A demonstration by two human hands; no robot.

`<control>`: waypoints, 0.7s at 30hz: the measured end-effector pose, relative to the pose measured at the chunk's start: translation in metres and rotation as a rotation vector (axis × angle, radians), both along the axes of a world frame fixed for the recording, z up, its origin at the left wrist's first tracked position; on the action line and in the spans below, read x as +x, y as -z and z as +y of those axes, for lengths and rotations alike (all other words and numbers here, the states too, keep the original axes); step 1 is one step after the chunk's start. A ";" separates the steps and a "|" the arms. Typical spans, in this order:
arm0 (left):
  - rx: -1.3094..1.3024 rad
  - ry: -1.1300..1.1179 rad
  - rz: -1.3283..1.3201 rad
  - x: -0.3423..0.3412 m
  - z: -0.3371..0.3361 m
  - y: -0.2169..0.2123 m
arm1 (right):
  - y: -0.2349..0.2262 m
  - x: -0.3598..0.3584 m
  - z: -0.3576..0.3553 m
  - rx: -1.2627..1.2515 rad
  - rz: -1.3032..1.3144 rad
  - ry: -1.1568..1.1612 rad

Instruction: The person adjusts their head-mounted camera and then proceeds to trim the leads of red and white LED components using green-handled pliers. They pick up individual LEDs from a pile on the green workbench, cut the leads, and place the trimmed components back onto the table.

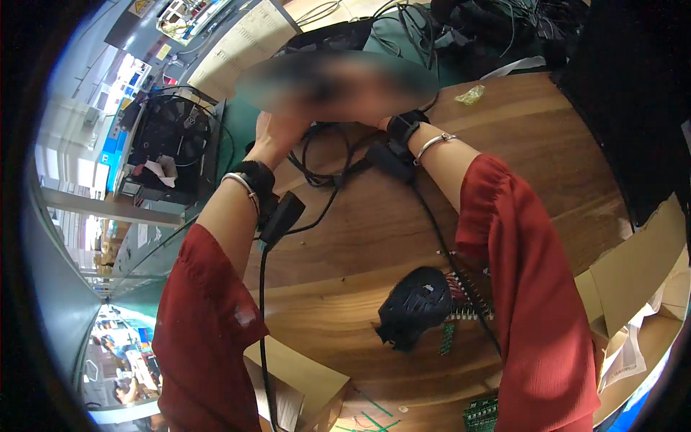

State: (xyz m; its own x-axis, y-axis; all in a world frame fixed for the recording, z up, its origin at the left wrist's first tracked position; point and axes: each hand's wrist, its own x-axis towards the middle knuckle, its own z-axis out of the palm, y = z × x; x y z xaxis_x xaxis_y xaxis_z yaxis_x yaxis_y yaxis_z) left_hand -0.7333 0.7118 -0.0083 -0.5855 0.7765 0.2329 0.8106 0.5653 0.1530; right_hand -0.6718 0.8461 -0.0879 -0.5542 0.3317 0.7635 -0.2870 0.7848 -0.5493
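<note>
Both arms, in red sleeves with metal bangles and black wrist straps, reach to the far side of a wooden table (345, 281). My left hand (282, 133) and my right hand (376, 121) come close together there. A blurred patch hides the fingers of both, along with anything between them. Dark shapes inside the blur cannot be made out. Just below the hands, a looped black cable (317, 173) lies on the wood. From a black block at each wrist a cord runs back toward me.
A black plastic piece (417, 306) lies mid-table beside a strip of small green circuit boards (471, 311). Cardboard boxes stand at right (630, 277) and near front (309, 371). Crumpled clear plastic (470, 95), tangled black cables (504, 29) and a black fan (173, 129) lie farther off.
</note>
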 end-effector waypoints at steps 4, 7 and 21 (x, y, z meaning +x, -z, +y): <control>-0.099 -0.106 -0.027 -0.005 -0.002 -0.006 | -0.004 0.001 -0.003 0.036 0.014 0.021; -0.104 -0.077 0.004 -0.023 -0.009 -0.003 | -0.003 0.006 -0.012 -0.044 0.044 -0.079; -0.164 0.441 0.325 -0.011 -0.024 -0.016 | -0.015 0.005 -0.023 0.050 0.056 -0.064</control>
